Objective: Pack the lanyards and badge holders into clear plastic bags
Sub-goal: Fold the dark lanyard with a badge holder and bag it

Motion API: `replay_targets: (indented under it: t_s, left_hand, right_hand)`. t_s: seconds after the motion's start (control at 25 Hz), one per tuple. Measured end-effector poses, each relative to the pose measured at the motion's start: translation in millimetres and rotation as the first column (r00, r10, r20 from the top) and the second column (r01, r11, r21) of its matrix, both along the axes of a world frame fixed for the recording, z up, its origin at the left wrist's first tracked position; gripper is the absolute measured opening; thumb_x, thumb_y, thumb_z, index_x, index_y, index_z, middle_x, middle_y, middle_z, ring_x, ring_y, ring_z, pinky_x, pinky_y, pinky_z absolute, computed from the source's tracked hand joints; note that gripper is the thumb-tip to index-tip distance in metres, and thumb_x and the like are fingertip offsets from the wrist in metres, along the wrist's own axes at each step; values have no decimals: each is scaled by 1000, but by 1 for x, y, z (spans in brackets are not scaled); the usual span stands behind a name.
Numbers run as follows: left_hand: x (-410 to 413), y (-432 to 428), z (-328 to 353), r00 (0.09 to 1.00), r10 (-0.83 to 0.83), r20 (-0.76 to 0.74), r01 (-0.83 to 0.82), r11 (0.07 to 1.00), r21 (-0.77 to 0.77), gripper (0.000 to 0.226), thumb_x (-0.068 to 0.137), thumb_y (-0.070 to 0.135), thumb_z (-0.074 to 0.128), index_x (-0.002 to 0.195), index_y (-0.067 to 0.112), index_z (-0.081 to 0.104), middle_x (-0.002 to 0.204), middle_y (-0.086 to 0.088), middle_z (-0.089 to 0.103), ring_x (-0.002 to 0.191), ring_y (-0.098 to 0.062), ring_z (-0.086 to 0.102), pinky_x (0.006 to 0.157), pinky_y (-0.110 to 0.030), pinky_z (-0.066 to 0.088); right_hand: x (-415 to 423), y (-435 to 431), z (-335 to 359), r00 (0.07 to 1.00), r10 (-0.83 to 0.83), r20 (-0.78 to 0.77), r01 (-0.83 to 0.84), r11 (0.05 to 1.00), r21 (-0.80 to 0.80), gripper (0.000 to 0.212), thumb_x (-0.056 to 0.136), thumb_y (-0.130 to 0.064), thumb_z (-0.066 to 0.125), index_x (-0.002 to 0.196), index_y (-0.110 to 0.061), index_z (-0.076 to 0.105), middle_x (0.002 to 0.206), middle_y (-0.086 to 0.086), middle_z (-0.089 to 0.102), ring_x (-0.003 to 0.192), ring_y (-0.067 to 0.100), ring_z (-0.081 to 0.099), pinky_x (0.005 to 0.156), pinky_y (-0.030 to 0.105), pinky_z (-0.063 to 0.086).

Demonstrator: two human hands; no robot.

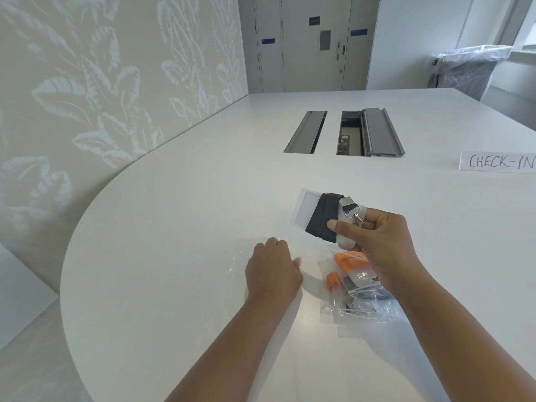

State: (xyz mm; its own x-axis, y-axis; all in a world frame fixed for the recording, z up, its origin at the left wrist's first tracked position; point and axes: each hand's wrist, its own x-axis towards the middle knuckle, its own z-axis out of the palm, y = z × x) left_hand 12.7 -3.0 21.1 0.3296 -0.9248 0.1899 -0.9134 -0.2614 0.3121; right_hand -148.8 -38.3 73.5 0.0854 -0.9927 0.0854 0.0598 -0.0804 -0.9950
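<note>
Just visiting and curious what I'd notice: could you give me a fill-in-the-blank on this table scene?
1. The dark lanyard, wrapped round a badge holder, is held by the ____ hand.
2. The left hand rests on an empty clear plastic ____.
3. The packed bag beside the left hand holds an ____ lanyard.
4. The paper sign reads ____.
Missing words: right; bag; orange; CHECK-IN.

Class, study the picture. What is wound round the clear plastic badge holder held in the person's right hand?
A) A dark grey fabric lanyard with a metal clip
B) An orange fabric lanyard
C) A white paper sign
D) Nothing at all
A: the right hand pinches the clear plastic badge holder with the dark grey fabric lanyard wound round it; the orange lanyard lies bagged below.
</note>
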Motion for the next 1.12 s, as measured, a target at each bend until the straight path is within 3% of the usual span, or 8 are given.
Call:
replay_targets:
  t_s: [0.12,0.28,0.4,0.52,0.64,0.72,1.04,1.12]
  left_hand:
    - [7,0,1,999,41,-10,-41,998,-50,12,90,20,48,86,18,59,85,1,60,86,-23,56,65,-30,37]
    - [20,3,-1,957,56,-284,-132,958,-256,27,83,13,58,107,18,72,78,5,74,84,-19,67,71,-26,49]
    - [29,4,3,851,-42,-524,-213,884,-416,16,79,14,75,95,18,75,74,10,74,75,-6,70,76,-26,55]
    - [29,7,11,664,-202,-720,-334,781,-527,17,75,19,85,87,21,73,76,10,75,78,-1,71,77,-17,54]
    - [26,6,13,497,-289,-818,-436,732,-523,9,82,16,79,88,22,75,79,5,76,82,-11,73,77,-24,57]
    - [25,6,13,399,-332,-855,-453,739,-498,10,89,11,71,91,19,75,80,1,77,84,-15,74,75,-31,60]
    - [27,4,14,341,-269,-901,-474,778,-412,17,78,7,81,93,12,75,80,-4,77,74,-17,74,76,-32,60]
    - [26,4,14,235,-288,-928,-490,790,-369,9,83,7,77,91,7,74,77,-5,77,73,-17,74,73,-30,60]
  right_hand:
    - [0,1,-1,999,43,10,-43,999,30,13,72,-7,85,69,-12,73,52,-2,57,54,19,48,65,36,49]
    - [0,0,-2,998,52,22,-53,997,57,14,70,-6,86,68,-11,73,58,7,56,59,22,50,70,43,51]
    - [0,1,-1,1000,25,-18,-25,999,28,32,72,-3,85,98,-18,74,53,-6,58,55,16,56,77,51,60]
    - [5,5,-1,978,67,-200,-74,997,-28,55,74,-10,85,122,-26,64,41,-15,40,42,6,42,67,39,55]
    - [13,9,-5,965,81,-251,-107,990,-89,53,73,-17,86,120,-32,67,58,-9,64,57,19,59,66,38,58]
    - [16,10,-8,948,61,-311,-109,984,-139,44,75,-18,84,114,-32,70,70,-12,73,63,12,66,68,36,60]
    - [17,7,-12,949,16,-316,-64,988,-142,37,73,-20,85,105,-33,70,83,-7,77,78,18,73,77,41,61]
    - [17,6,-13,948,21,-317,-69,987,-142,37,73,-21,85,106,-33,70,82,-6,77,77,20,72,77,43,61]
